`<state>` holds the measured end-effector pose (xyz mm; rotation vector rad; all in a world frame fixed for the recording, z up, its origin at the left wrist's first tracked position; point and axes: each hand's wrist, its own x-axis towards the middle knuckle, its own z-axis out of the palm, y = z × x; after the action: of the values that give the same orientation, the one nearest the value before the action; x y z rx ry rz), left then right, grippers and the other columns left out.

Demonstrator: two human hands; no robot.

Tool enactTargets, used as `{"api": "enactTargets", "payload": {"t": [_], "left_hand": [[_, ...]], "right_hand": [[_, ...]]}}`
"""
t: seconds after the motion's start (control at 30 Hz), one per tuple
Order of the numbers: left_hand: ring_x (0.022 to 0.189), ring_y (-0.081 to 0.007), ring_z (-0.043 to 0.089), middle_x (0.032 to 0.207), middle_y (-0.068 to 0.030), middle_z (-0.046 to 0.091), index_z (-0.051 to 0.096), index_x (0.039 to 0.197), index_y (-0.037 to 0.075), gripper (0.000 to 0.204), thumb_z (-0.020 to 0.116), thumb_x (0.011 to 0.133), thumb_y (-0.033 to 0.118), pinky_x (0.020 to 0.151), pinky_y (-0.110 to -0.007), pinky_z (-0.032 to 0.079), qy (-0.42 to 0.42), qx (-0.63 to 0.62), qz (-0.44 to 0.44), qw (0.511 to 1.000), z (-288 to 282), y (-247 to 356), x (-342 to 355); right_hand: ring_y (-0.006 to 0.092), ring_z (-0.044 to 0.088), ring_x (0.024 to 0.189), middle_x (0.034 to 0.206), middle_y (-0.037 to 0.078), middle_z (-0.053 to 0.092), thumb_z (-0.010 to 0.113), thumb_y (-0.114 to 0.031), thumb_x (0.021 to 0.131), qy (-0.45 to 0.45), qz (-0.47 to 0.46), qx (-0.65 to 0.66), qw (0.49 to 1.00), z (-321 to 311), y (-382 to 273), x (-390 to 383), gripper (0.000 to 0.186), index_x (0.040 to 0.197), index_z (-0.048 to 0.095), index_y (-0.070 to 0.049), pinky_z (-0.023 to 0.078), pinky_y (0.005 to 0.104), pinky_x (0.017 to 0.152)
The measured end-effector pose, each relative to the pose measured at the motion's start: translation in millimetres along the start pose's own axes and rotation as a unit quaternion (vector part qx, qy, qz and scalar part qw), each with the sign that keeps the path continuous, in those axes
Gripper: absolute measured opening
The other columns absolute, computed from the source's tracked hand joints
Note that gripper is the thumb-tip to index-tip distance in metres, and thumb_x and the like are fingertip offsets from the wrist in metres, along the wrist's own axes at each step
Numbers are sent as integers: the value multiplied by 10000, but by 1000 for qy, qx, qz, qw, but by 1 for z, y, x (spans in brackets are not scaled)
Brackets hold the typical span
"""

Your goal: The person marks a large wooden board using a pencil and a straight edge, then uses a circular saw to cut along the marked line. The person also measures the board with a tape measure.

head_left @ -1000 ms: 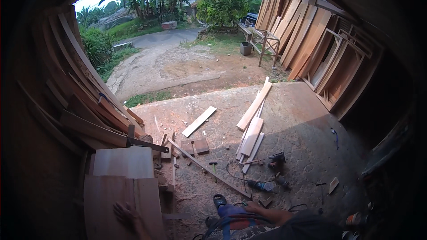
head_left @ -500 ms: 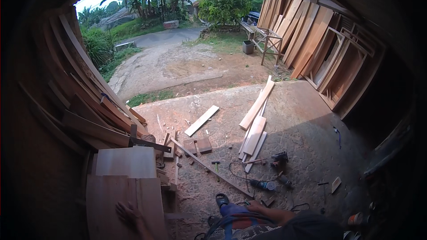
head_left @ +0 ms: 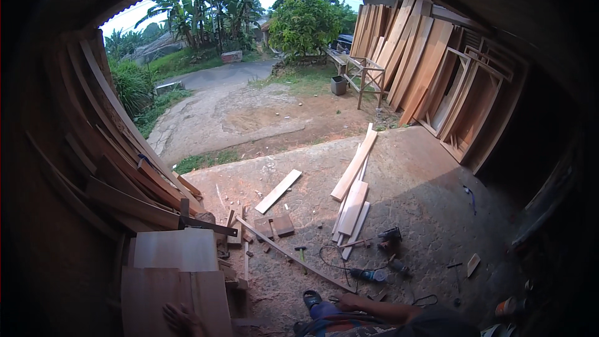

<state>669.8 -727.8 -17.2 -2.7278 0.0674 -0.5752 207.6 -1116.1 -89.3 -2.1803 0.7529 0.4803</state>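
Under the left hand [head_left: 181, 319] — pale, flat wooden board [head_left: 168, 293], smooth-faced.

One head-worn fisheye view looks outward and down from a shed, floor [head_left: 412, 181] mid-frame, trees [head_left: 299, 19] far at top, left hand [head_left: 181, 319] near the bottom edge.

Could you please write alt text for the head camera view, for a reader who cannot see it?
A person's left hand rests flat on a stack of pale wooden boards in an open-fronted wood workshop. Loose planks, a hammer and power tools lie on the dusty concrete floor; a dirt yard and trees lie beyond.
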Motion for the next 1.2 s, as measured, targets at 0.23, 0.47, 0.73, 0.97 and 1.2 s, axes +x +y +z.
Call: {"api": "enactTargets", "payload": {"t": [0.23, 0.47, 0.73, 0.97, 1.2], "left_hand": [[1475, -288, 357, 1642, -57, 321, 294, 1590, 166, 697, 159, 1052, 588, 1168, -489, 307, 42, 121, 24, 991, 0, -29, 6], [1445, -316, 387, 1579, -168, 392, 394, 1513, 31, 652, 352, 1050, 488, 1137, -473, 345, -93, -178, -16, 980, -103, 12, -3], [1427, -316, 415, 1572, -162, 407, 418, 1505, 46, 633, 386, 1043, 477, 1119, -463, 371, -104, -172, -6, 980, -106, 19, 0], [1417, -318, 424, 1560, -170, 420, 436, 1491, 40, 627, 400, 1038, 472, 1124, -463, 371, -61, -159, -29, 985, -86, 2, 8], [1422, -319, 415, 1554, -179, 424, 436, 1487, 25, 626, 407, 1040, 463, 1140, -447, 358, -51, -159, -13, 986, -72, 8, 8]], "right_hand": [[181, 557, 627, 728, 105, 607, 588, -206, 1005, 668, -80, 193, 714, -335, -187, -217, 319, 1275, 479, -75, 460, 326, 603], [123, 429, 603, 733, 33, 483, 469, -391, 1068, 782, -571, 33, 247, -351, -287, -346, 312, 1192, 473, -104, 390, 275, 565], [439, 680, 950, 1024, 276, 685, 496, -280, 1007, 252, -1, 1, 968, -129, -94, -66, 471, 1469, 479, -190, 524, 538, 819], [383, 705, 938, 1033, 243, 705, 531, -292, 915, 45, -69, -4, 997, -12, 33, -68, 513, 1416, 538, -182, 543, 468, 825], [173, 623, 805, 939, 59, 694, 600, -386, 942, -220, 54, 216, 950, -33, 38, -131, 525, 1407, 562, -147, 507, 350, 704]]}}
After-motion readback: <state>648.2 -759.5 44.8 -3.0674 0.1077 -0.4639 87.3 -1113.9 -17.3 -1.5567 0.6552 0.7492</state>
